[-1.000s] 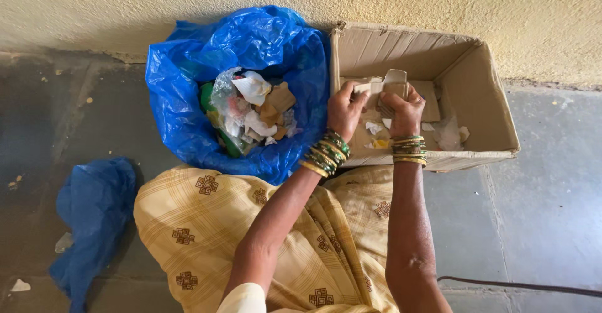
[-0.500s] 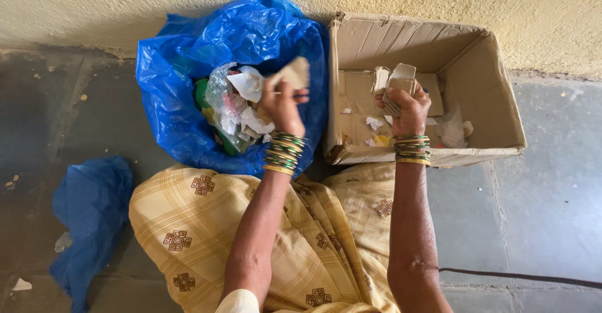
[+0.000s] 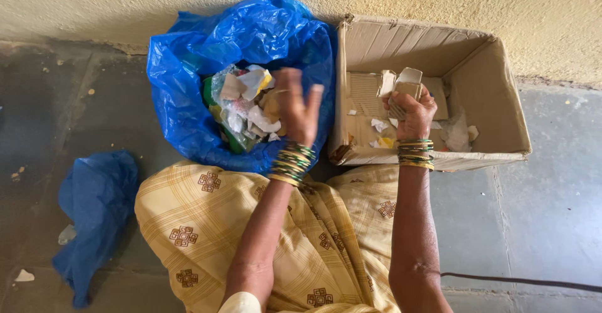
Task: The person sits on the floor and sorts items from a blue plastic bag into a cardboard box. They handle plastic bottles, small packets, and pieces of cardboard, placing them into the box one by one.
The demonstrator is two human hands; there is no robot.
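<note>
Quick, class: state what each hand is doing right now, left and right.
Left hand: open, empty, over the blue bag.
Right hand: closed on cardboard pieces, over the cardboard box.

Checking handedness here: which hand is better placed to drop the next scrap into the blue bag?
Probably the left hand: it hangs open and empty over the blue bag, while the right hand grips cardboard scraps over the cardboard box.

Glossy blue plastic bag (image 3: pixel 188 100), matt corrugated cardboard box (image 3: pixel 483 100), rough plastered wall (image 3: pixel 439 0)
</note>
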